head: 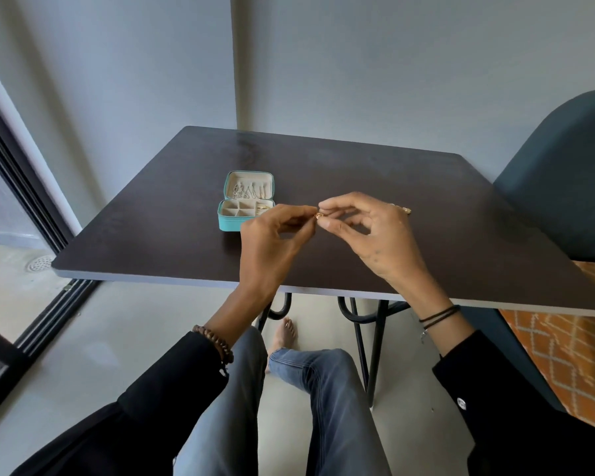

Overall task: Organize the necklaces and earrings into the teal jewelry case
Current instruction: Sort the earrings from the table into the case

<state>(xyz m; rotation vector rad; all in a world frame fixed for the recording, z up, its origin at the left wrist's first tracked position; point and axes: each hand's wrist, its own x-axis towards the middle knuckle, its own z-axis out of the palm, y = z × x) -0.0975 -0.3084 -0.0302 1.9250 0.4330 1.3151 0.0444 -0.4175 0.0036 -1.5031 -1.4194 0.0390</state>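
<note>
From my remote seat I saw the dark table (358, 173) filling the middle of the view, with a deep teal chair (564, 187) just beside its right edge. Both hands were raised over the table's centre, fingertips meeting. The left hand (272, 245) and the right hand (375, 235) each pinched the same small piece between thumb and forefinger. The left's other fingers were curled under and the right's were loosely bent.

The teal jewelry case (246, 201) lay open on the table, left of the hands and a little farther away. Its lining was cream. The lid leaned back on the far side with a row of silvery pieces hung in it, and the near half was split into small compartments.

The pinched piece was a tiny gold earring (318, 215) (too small for me to read its shape). A gold speck (406, 210) showed at the right hand's far knuckles.
</note>
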